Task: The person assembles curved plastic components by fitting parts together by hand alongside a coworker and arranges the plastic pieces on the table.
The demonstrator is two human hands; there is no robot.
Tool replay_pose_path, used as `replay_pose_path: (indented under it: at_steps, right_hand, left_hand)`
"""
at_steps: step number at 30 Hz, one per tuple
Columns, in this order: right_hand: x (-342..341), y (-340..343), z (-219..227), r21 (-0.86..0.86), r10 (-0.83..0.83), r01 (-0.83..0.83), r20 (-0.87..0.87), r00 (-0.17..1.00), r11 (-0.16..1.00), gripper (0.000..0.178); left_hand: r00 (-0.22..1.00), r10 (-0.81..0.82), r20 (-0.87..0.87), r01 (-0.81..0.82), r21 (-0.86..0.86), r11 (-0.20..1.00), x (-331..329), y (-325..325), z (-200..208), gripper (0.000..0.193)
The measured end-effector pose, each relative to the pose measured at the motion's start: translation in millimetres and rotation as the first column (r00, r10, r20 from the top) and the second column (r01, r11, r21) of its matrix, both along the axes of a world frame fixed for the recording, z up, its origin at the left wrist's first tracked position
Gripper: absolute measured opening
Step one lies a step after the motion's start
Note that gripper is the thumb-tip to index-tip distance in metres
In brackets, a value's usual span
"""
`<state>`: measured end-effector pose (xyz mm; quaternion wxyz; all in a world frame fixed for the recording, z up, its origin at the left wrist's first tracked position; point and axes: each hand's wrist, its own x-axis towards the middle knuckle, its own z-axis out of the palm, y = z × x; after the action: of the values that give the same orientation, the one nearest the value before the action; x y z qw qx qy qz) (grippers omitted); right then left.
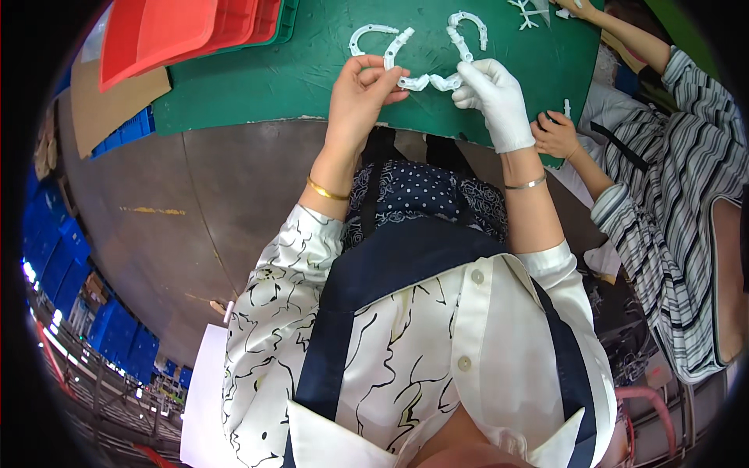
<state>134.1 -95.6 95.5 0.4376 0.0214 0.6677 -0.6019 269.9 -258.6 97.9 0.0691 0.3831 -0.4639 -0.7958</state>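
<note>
My left hand (pixel 365 90), bare with a gold bangle at the wrist, pinches a curved white plastic piece (pixel 392 51) between thumb and fingers. The piece bends round toward the middle. My right hand (pixel 497 97) wears a white glove and grips another white plastic piece (pixel 460 45) by its lower part. The near ends of the two pieces almost meet; I cannot tell whether they touch. Just beyond my left hand, a white hook-shaped piece (pixel 360 35) lies on the green table (pixel 312 82). Whether the arch beyond my right hand joins the held piece is unclear.
Stacked red trays (pixel 164 39) and a green one stand at the far left, near brown cardboard (pixel 117 105) and a blue crate (pixel 125 134). On the right, a co-worker in striped sleeves (pixel 647 234) rests a hand (pixel 555 134) by the table edge. A branched white part (pixel 529 13) lies far right.
</note>
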Motion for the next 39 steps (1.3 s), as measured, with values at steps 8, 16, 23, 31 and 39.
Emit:
replay_pose_path:
  at_steps: [8, 16, 23, 31, 39]
  right_hand:
    - [9, -17, 24, -0.097, -0.085, 0.082, -0.036, 0.996, 0.992, 0.021]
    - [26, -21, 23, -0.108, -0.198, 0.211, 0.122, 0.973, 0.971, 0.023]
    - [39, -22, 17, -0.097, -0.257, 0.269, 0.119, 0.959, 0.958, 0.024]
    - [40, -18, 13, -0.116, -0.247, 0.264, 0.137, 0.959, 0.958, 0.029]
    - [33, -17, 21, -0.184, -0.204, 0.220, 0.103, 0.973, 0.958, 0.028]
  left_hand:
    - [0.984, 0.108, -0.145, -0.107, 0.016, 0.994, 3, -10, 20, 0.028]
    - [0.966, 0.238, -0.096, -0.223, 0.148, 0.964, 10, 3, 12, 0.033]
    - [0.949, 0.309, -0.065, -0.291, 0.199, 0.936, 15, 15, 4, 0.035]
    - [0.954, 0.296, -0.054, -0.277, 0.224, 0.934, 14, 19, 2, 0.030]
    - [0.945, 0.324, -0.038, -0.298, 0.301, 0.906, 9, 20, 5, 0.023]
